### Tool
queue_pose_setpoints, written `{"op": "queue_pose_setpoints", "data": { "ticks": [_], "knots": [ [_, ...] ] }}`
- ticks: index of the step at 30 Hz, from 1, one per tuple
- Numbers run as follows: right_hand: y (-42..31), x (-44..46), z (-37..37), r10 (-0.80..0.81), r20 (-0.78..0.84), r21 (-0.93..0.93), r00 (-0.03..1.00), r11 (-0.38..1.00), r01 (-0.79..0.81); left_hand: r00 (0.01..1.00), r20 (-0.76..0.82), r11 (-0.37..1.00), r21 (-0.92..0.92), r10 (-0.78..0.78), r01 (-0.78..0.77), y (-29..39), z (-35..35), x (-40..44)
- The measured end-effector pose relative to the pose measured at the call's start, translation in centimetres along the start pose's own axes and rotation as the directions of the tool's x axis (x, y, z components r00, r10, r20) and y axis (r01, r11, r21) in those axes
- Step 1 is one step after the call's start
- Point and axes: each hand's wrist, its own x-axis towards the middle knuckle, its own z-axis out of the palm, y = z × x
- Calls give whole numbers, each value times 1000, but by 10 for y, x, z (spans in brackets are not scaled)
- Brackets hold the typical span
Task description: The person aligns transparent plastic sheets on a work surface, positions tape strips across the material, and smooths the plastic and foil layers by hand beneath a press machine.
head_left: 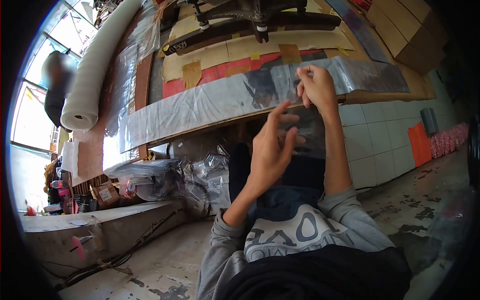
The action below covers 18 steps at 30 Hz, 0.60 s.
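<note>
My left hand [272, 152] is held in the air in front of the table edge, its fingers spread and nothing visible in it. Higher and to the right, my right hand [319, 87] hovers over the near edge of the table with its fingers curled inward; whether something thin is between them is hidden. Beneath it, a long strip of clear plastic film [200, 102] lies along the table's front edge, shiny and slightly wrinkled. A greyish see-through patch [312, 132] shows below my right hand; I cannot tell what it is.
A black metal frame [260, 22] with feet stands on the cardboard-covered table. A thick white foam roll [95, 80] lies at the left, near another person [57, 82]. Cardboard boxes [405, 30] sit back right. Crumpled plastic bags [205, 175] are under the table's left side.
</note>
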Motion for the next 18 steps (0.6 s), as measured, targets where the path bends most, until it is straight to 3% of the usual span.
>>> {"op": "queue_pose_setpoints", "data": {
  "ticks": [3,9,18],
  "knots": [
    [-8,14,9,-62,-59,-127,996,990,54,986,-84,975,181,142,-125,-17,-5,15],
    [-8,53,21,-139,-25,-267,990,955,128,984,-143,979,189,104,-76,-29,-15,43],
    [-4,89,30,-95,-11,-278,995,956,88,983,-175,978,205,63,-26,-33,-25,68]
  ]
}}
